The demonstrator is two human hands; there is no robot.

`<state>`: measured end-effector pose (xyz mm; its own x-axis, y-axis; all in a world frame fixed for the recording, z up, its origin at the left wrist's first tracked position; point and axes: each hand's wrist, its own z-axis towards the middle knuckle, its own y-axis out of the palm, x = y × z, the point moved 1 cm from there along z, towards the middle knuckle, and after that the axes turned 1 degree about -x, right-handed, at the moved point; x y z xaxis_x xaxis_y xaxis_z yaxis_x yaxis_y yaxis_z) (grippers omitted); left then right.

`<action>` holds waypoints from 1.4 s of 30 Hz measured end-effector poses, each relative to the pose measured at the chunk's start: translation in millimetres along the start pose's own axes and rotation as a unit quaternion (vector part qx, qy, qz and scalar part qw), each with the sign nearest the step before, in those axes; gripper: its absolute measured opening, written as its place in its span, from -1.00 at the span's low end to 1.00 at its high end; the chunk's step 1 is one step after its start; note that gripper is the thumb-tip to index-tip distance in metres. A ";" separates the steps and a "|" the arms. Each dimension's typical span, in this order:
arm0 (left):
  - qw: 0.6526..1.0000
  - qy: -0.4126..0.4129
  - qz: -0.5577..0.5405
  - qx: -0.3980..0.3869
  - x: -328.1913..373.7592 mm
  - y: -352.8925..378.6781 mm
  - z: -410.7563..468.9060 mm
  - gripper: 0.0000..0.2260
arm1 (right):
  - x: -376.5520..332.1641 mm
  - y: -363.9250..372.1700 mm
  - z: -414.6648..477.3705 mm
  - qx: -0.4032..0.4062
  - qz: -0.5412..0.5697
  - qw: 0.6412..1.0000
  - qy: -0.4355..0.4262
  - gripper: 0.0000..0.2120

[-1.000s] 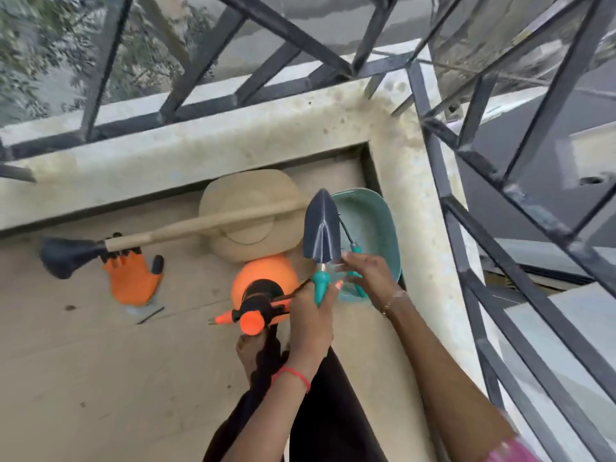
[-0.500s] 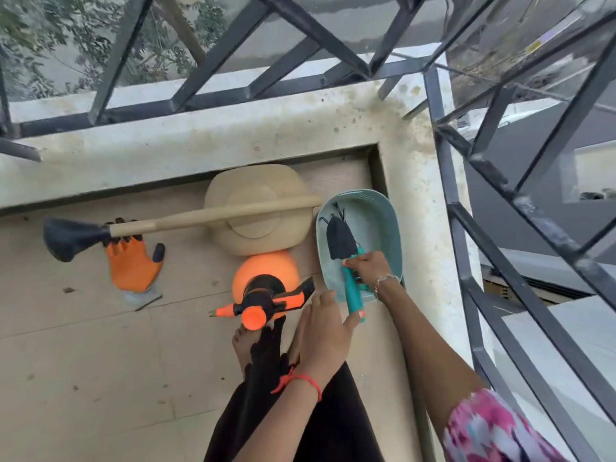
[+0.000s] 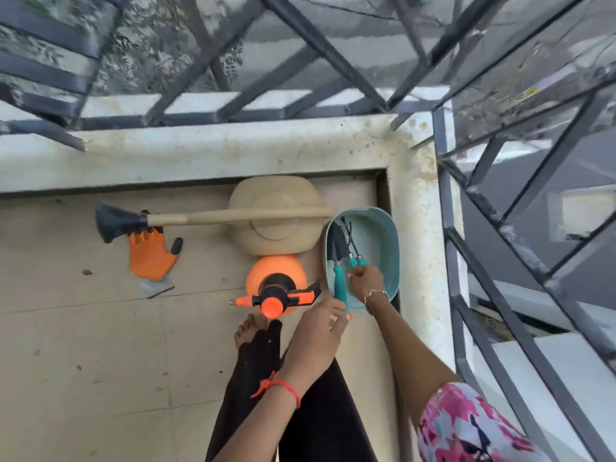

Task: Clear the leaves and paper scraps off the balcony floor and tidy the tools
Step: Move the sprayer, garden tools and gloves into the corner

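Currently trowel point(image 3: 337, 258) lies in basket point(image 3: 383, 228), teal handle over near rim. Right hand point(image 3: 366, 280) pinches the small tools' handles; left hand point(image 3: 316, 331) loose, fingers apart. Looks light, rigid, blade sharp-edged; grip handles.

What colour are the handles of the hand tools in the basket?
Teal, on the trowel in the basket; clearest in the head view.
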<state>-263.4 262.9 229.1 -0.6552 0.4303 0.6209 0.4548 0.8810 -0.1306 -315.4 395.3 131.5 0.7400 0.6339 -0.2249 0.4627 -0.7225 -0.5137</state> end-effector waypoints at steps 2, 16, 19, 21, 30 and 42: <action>0.999 0.007 -0.033 0.008 20.6 -17.6 -21.5 -0.89 | -12.1 -18.2 -34.6 -0.003 -0.005 1.000 -0.014 -0.80; 0.975 0.103 0.091 0.177 145.7 -181.7 -285.5 -0.81 | -190.6 -108.7 -355.9 -0.021 -0.124 0.946 -0.297 -0.82; 0.959 0.108 0.116 0.235 135.9 -198.5 -339.7 -0.70 | -217.5 -105.1 -419.0 -0.045 -0.206 0.889 -0.406 -0.77; 0.949 0.113 0.127 0.267 129.8 -205.4 -377.1 -0.73 | -230.6 -102.1 -462.2 -0.054 -0.249 0.847 -0.467 -0.76; 0.891 0.129 0.004 0.436 80.4 -220.2 -492.4 -0.87 | -244.4 -76.8 -574.0 -0.101 -0.292 0.731 -0.609 -0.84; 0.849 0.048 -0.027 0.525 -51.2 -241.3 -563.2 -0.76 | -251.9 63.8 -628.5 -0.128 -0.395 0.696 -0.586 -0.77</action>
<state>0.1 -82.5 664.1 -0.5828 0.4107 0.7012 -0.3953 0.6107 -0.6862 -165.5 16.0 675.8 -0.6302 0.5438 -0.5541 0.6825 0.0479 -0.7293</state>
